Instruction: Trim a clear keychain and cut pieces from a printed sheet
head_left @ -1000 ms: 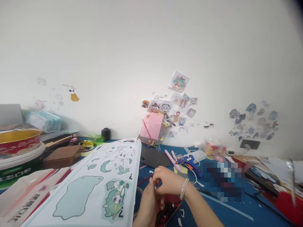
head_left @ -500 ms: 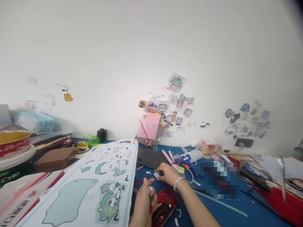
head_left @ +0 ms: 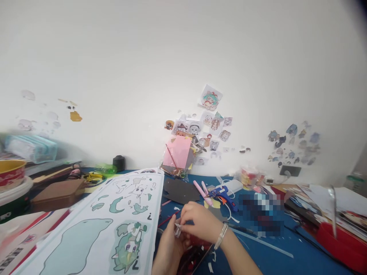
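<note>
Low over the blue table [head_left: 272, 256], the left hand [head_left: 169, 248] and right hand [head_left: 200, 225] meet, fingertips pinching a small white paper scrap [head_left: 178, 229] between them. A printed cutout sheet [head_left: 114, 221] lies just left; a blue glue gun [head_left: 222, 193] sits beyond.

A blue table [head_left: 275, 259] carries a printed cutout sheet [head_left: 114, 225] at nine o'clock, black paper [head_left: 180, 191] at twelve, a blue glue gun [head_left: 223, 193] and pink pens [head_left: 200, 190] toward one, scattered paper scraps [head_left: 213, 261].
</note>
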`<state>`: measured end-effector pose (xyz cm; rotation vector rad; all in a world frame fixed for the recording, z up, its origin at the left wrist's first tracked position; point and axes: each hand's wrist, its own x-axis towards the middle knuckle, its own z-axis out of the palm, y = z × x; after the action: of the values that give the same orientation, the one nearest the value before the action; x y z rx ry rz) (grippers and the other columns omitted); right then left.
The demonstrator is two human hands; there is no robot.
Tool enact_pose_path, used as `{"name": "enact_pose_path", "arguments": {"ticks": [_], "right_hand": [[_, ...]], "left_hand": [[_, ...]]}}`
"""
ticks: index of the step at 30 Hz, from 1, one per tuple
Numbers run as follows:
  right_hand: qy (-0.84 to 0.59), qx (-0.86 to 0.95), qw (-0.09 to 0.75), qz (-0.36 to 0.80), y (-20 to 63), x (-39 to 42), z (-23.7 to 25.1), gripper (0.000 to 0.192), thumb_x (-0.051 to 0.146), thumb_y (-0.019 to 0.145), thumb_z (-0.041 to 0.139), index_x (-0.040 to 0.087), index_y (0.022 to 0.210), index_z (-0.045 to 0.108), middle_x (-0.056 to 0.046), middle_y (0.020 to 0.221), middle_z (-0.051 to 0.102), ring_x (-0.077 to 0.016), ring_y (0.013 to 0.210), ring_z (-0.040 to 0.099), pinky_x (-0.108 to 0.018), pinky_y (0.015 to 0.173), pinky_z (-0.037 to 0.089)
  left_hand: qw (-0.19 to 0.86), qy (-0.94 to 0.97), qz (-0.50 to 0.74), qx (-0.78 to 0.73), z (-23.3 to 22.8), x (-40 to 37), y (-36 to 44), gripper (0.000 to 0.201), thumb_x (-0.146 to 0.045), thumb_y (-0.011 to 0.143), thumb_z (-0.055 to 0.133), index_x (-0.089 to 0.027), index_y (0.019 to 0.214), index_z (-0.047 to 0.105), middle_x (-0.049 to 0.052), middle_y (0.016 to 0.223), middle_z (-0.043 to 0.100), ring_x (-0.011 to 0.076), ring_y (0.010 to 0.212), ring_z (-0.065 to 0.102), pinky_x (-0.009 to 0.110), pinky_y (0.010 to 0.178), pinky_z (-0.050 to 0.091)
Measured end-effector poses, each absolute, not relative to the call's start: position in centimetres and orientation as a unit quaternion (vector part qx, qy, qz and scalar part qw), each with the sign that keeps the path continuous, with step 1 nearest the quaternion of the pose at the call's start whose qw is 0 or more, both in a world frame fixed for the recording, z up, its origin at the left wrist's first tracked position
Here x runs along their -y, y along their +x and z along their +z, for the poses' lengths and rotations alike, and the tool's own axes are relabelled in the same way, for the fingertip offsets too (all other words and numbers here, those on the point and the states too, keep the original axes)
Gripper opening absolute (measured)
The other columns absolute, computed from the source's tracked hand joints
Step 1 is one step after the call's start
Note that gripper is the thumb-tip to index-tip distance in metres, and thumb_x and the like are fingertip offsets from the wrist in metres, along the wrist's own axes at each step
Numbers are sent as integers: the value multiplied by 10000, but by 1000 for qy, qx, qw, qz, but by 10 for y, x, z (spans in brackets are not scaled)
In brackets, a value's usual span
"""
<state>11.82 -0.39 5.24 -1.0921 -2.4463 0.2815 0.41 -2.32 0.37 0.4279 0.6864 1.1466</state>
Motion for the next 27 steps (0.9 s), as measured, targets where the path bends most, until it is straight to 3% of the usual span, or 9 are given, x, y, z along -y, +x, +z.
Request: {"name": "enact_pose_path", "arguments": {"ticks": [3,7,9,13,15,17,20,27], "right_hand": [[-419,873,218,119,121,28,53,92,238,765,592,219,794,677,-20,883,610,-179,878,511,-258,772,381],[-545,758,318,164,145,55,42,199,245,768,560,259,958,618,-32,967,587,-194,866,532,-271,757,408],[-644,681,310,158,156,68,28,150,299,768,541,253,894,609,-56,944,578,-225,867,533,-289,716,418],[-748,607,216,162,159,87,-5,256,254,633,647,237,877,571,-87,944,557,-280,884,524,-317,678,408],[-757,605,214,122,154,90,-16,144,213,686,571,231,828,556,-76,878,559,-264,837,531,-312,655,392],[-757,604,227,100,149,91,-20,85,161,734,478,224,745,534,-55,804,557,-234,774,536,-293,623,374],[-746,602,262,109,150,92,-18,154,123,756,418,210,648,485,-30,743,547,-201,712,532,-263,592,358],[-680,612,388,108,134,95,18,171,164,799,450,204,639,492,-1,677,495,-160,629,495,-230,564,367]], "left_hand": [[739,289,521,-315,9,32,3,218,-360,678,584,-156,744,540,-52,496,484,75,424,420,197,436,297],[702,358,508,-346,15,38,2,251,-369,660,551,-164,805,549,-76,474,424,53,381,325,182,382,189],[702,359,503,-354,14,38,2,244,-343,670,524,-173,844,539,-72,499,442,53,379,320,186,376,190],[704,359,505,-347,12,38,2,217,-319,688,501,-184,855,528,-60,521,475,59,397,349,193,393,241],[707,362,502,-343,14,38,3,215,-336,681,505,-179,827,528,-54,503,477,65,393,355,196,387,239],[712,357,496,-346,16,39,3,222,-359,669,512,-173,790,525,-51,478,470,71,384,356,201,376,235],[716,350,496,-344,16,38,2,228,-356,657,524,-170,788,523,-55,471,466,73,377,365,204,371,251],[738,357,471,-327,4,39,6,267,-381,712,500,-156,854,502,17,585,591,135,461,531,235,419,372]]}}
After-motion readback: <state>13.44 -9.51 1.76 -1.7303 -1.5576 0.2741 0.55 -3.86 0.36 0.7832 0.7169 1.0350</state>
